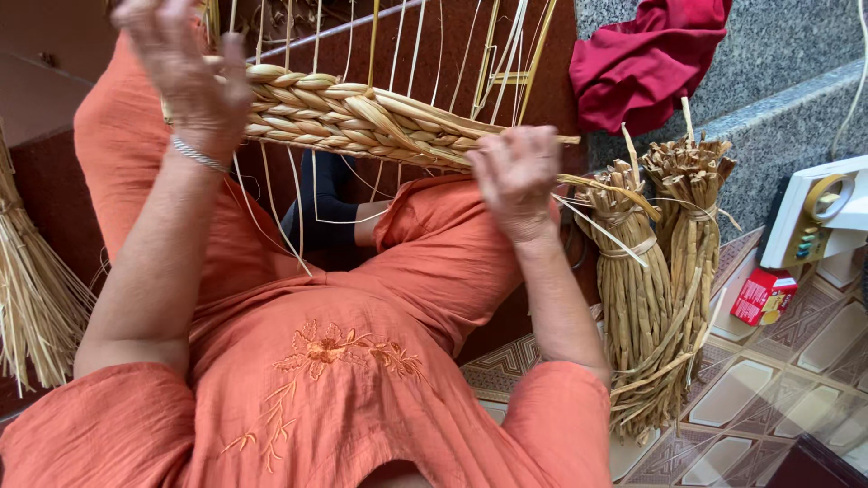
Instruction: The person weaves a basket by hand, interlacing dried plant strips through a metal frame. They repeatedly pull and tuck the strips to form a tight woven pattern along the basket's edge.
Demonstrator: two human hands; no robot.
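Both hands worked a woven straw band [362, 117] stretched across the person's lap: the left hand [185, 77], a thin bracelet [201, 155] at its wrist, lay spread over the band's left end with its fingers loosely curled, though whether they pinched a strand could not be told from above. The right hand [517, 176] closed over the band's right end, fingers folded around the loose straw where the weave ran out. The band sat high in the scene, just beyond the knees, with pale upright strands [407, 45] rising from it on the far side and thin loose ones [298, 208] trailing down toward the orange dress [344, 361].

The weave looked likely to slacken at the right end if that grip eased, since the last plaits there appeared unsecured; the dry strands also looked brittle enough to crack under a sharp bend, and the trailing ends could snag on the dress.

Just right of the right hand stood two tied bundles of straw [651, 289], upright on a patterned tiled floor [796, 380]. Beyond them, to the right, lay a small red carton [762, 296] and a white plastic device [818, 217]. A crimson cloth [646, 59] was heaped on a grey stone step [787, 136] at the far right. At the left edge, another sheaf of pale straw [32, 298] fanned down beside dark brown flooring [54, 190].
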